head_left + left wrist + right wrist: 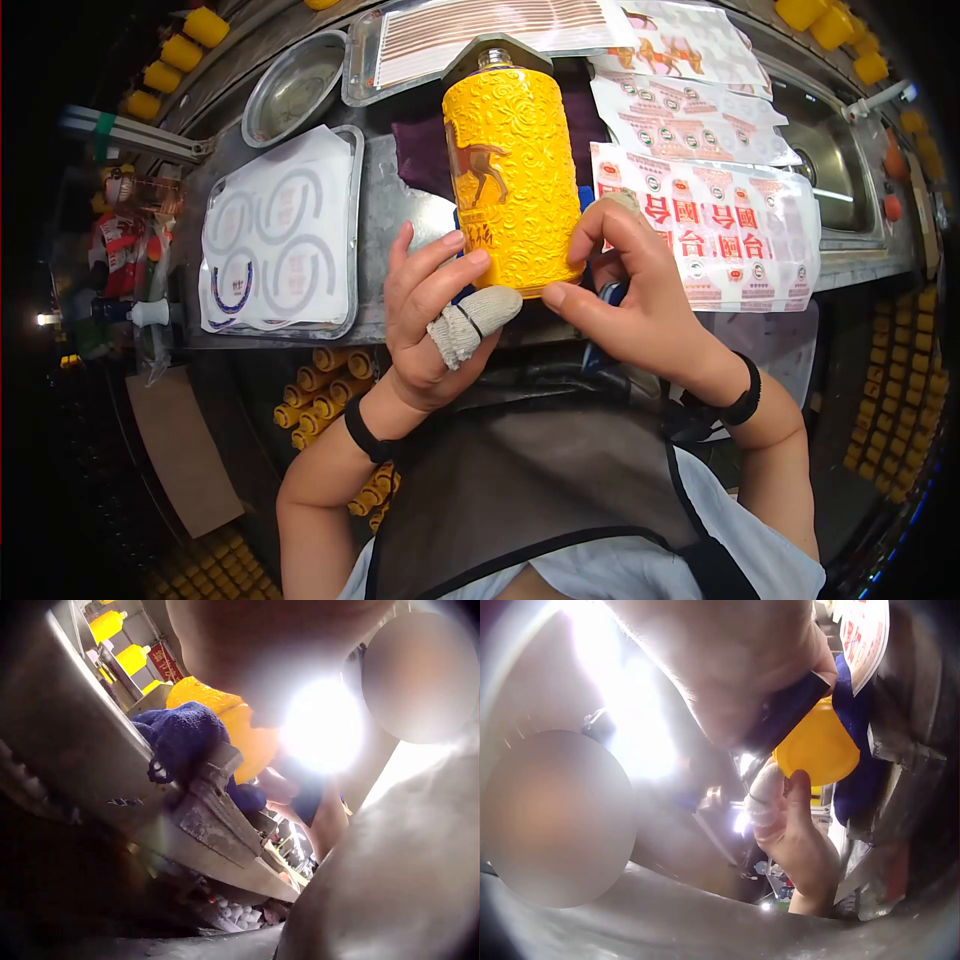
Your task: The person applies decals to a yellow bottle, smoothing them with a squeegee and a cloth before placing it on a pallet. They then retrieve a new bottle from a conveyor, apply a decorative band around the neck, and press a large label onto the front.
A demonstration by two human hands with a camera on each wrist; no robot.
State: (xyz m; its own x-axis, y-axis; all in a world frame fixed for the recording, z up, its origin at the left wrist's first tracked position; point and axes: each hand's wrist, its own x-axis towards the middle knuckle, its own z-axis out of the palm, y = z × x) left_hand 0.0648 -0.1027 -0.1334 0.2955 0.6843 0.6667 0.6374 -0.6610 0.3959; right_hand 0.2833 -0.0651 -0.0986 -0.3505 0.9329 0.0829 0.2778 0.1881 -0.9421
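A yellow embossed bottle with a brown horse decal lies with its metal-coloured neck away from me. Blue towel cloth shows beneath it. My left hand holds the base end at its left corner, two fingertips by the dark lettering and the thumb in a knitted finger cot along the base. My right hand curls at the right corner, thumb tip at the base edge. A dark blue flat piece sits in that hand, partly hidden by the fingers; its exact kind I cannot tell.
Decal sheets with red print lie right of the bottle, near a sink. Leftward are a tray of ring-marked sheets and a metal bowl. A striped sheet lies behind. Several yellow bottles stand below the bench.
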